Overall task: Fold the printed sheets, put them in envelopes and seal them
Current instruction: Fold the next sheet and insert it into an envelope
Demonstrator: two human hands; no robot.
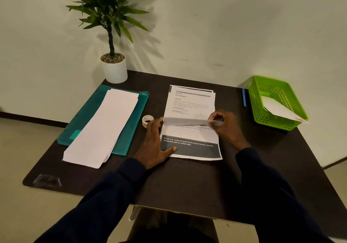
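The left hand (155,143) lies with fingers spread flat on the left edge of the printed sheet (188,134). The right hand (226,127) seems to pinch its blurred raised fold. Envelopes (103,128) lie left of the fingers on the surface (187,182).

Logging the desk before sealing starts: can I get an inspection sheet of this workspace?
Surface: dark table.
Job's things: printed sheets centred, top sheet part-folded; envelopes stacked on teal folder, left; tape roll beside the sheets; lone envelope in green basket, right.
Clutter: blue pen, potted plant.
Grippers: left hand presses the sheet flat; right hand pinches its fold.
Cables: nothing seen.
Surroundings: pale wall.
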